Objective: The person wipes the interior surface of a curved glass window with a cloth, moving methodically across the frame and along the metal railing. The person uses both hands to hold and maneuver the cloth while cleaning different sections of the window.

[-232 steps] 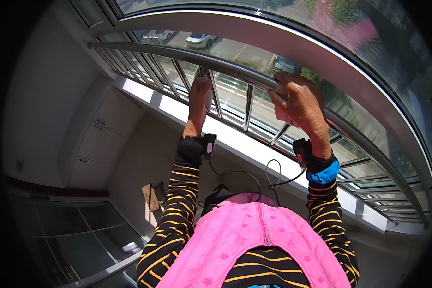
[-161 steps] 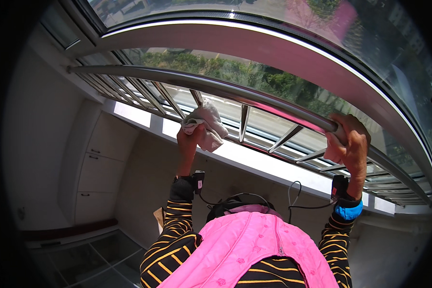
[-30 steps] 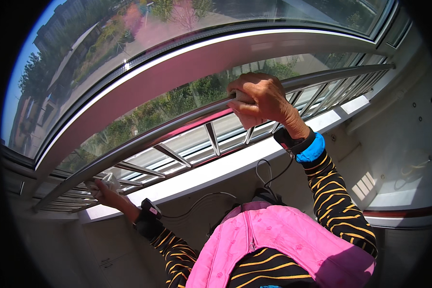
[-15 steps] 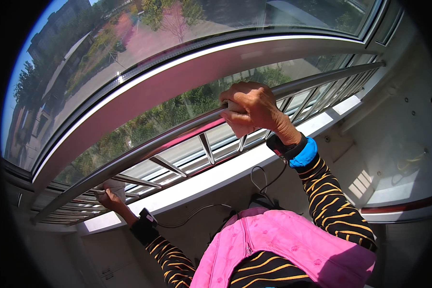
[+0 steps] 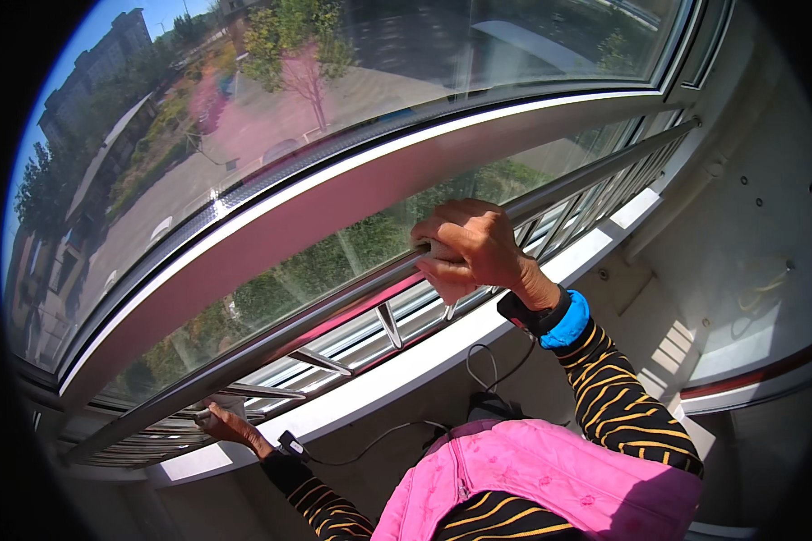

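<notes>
Cloth is clenched in the right hand, wrapped around the rail. Well left of that hand, the left hand curls at the bars, its grip too hidden to tell. Window glass lies beyond both hands; a white ledge runs below the right.

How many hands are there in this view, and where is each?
2. The right hand presses a pale cloth to the handrail, near mid-picture; the left hand is at the lower left, by the railing's bars. No other hand shows.
</notes>
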`<state>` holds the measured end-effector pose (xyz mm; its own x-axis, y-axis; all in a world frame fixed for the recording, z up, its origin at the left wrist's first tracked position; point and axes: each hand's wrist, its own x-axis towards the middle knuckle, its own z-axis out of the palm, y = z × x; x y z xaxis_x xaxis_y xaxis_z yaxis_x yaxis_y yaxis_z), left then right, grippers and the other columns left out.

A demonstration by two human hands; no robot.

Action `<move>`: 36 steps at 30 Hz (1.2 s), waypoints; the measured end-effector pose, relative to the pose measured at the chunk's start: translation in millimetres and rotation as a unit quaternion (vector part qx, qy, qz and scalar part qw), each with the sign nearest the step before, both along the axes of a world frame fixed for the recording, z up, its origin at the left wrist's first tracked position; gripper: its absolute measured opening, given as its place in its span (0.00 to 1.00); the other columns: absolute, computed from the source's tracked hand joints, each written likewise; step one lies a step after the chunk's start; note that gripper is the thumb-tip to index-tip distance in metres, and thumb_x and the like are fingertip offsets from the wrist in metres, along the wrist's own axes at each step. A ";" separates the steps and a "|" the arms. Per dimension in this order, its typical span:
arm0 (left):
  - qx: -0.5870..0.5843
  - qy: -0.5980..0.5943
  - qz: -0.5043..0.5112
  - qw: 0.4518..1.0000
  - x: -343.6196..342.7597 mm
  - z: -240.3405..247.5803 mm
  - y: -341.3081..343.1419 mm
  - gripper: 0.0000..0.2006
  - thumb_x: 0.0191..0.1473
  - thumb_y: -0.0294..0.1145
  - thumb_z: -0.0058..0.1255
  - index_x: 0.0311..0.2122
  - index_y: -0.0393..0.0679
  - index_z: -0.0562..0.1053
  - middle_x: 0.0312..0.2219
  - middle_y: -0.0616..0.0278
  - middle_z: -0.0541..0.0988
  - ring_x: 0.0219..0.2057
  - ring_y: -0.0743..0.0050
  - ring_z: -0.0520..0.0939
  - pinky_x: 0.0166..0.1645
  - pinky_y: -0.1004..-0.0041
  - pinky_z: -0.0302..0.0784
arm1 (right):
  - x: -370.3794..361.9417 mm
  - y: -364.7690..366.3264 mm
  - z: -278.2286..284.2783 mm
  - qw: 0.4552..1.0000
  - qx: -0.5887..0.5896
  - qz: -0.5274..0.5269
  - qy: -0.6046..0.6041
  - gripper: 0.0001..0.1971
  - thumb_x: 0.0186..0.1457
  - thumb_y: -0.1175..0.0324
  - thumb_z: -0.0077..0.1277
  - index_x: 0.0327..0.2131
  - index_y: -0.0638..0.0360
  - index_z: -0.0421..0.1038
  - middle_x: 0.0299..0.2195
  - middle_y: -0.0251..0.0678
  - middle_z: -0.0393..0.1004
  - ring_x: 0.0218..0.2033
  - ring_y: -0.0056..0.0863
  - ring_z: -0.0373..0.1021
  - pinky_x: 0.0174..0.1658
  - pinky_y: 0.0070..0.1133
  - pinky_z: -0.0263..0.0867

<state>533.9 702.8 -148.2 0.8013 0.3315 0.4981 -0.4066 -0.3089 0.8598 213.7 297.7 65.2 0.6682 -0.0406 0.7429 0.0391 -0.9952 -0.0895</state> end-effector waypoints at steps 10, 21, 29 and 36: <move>-0.039 -0.027 -0.004 0.999 1.8 -19.1 -0.8 0.21 0.57 0.36 0.52 0.49 0.29 0.66 0.42 0.49 0.75 0.40 0.59 0.76 0.48 0.64 0.72 | -4.7 0.9 4.7 1.000 -0.001 0.003 -0.031 0.13 0.41 0.62 0.65 0.31 0.53 0.76 0.25 0.33 0.74 0.27 0.35 0.74 0.32 0.28 0.71; -0.038 -0.008 -0.007 0.999 9.0 -42.0 10.6 0.28 0.58 0.42 0.56 0.53 0.28 0.64 0.44 0.47 0.74 0.42 0.58 0.75 0.50 0.63 0.71 | -1.4 6.5 -0.9 0.997 0.016 -0.030 -0.063 0.11 0.43 0.63 0.63 0.31 0.52 0.74 0.26 0.33 0.74 0.28 0.34 0.74 0.32 0.28 0.70; 0.010 -0.035 0.040 0.999 12.1 -38.5 4.3 0.20 0.60 0.36 0.54 0.47 0.27 0.69 0.42 0.44 0.78 0.39 0.57 0.77 0.47 0.60 0.71 | 5.8 12.1 -8.9 0.995 0.060 -0.063 -0.050 0.12 0.48 0.58 0.60 0.32 0.53 0.76 0.27 0.34 0.75 0.30 0.35 0.74 0.37 0.29 0.69; 0.071 -0.031 0.029 0.997 15.9 -39.3 15.1 0.19 0.60 0.38 0.54 0.43 0.27 0.73 0.38 0.45 0.79 0.38 0.55 0.78 0.45 0.60 0.71 | 15.4 30.8 -6.5 0.997 0.044 -0.060 0.018 0.15 0.51 0.55 0.58 0.39 0.51 0.74 0.27 0.34 0.73 0.32 0.35 0.73 0.41 0.30 0.68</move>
<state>549.8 718.0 -187.5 0.7487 0.2987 0.5919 -0.4361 -0.4506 0.7790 229.1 328.6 58.7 0.6802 -0.1867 0.7089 -0.0848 -0.9806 -0.1768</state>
